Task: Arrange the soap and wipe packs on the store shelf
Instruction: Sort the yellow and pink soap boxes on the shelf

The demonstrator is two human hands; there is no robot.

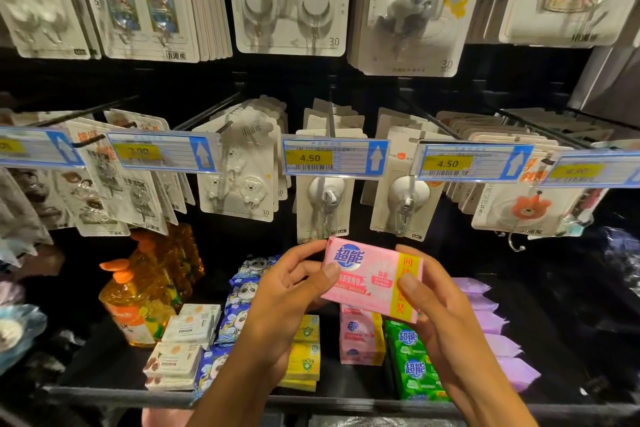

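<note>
Flat pink plastic-wrapped soap pack (372,279): held just above the pink soap stack (360,340) | long side runs left to right | left hand (291,295) pinches one end, right hand (429,305) the other

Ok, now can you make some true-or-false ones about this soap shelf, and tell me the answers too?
1. The left hand and the right hand both hold the pink soap pack. True.
2. The green soap packs lie left of the yellow soap packs. False: they lie to the right, with the pink packs on the shelf between them.
3. The purple wipe packs are at the right end of the row. True.
4. The orange bottle has a blue cap. False: its cap is orange.
5. The price tag above the held pack reads 9.00. False: it reads 4.50.
</note>
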